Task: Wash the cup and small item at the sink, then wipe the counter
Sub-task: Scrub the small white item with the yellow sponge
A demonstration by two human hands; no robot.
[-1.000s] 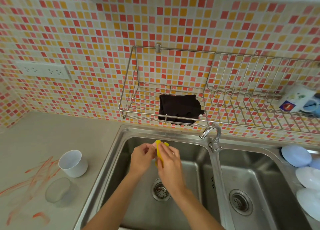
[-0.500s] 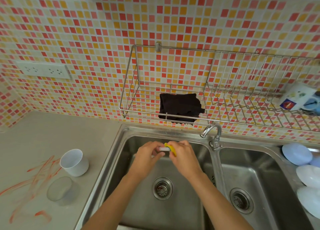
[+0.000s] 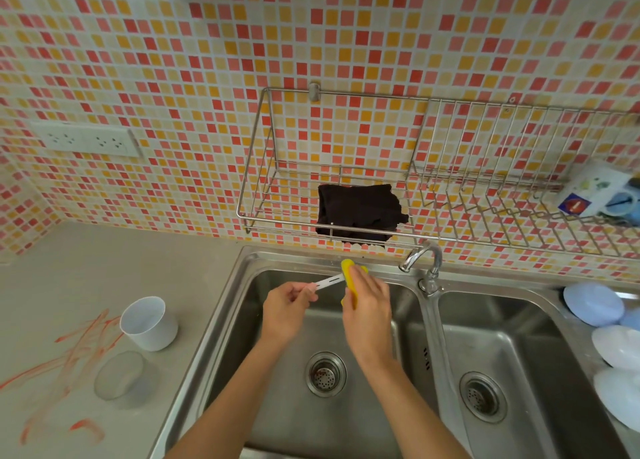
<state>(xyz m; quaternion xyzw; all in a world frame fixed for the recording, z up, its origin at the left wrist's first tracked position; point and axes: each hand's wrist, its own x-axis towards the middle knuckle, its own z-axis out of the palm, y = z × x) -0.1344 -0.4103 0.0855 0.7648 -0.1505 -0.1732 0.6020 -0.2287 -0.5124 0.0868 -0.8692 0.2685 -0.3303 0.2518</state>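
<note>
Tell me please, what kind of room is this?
Most likely a home kitchen: a steel double sink with a faucet, a wire dish rack on the tiled wall, and a counter carrying a white cup.

On the tabletop, left of the sink, a cup stands behind a glass. Over the left basin, the left hand and right hand meet. A cloth lies in the wall rack behind; the faucet stands between the basins.
</note>
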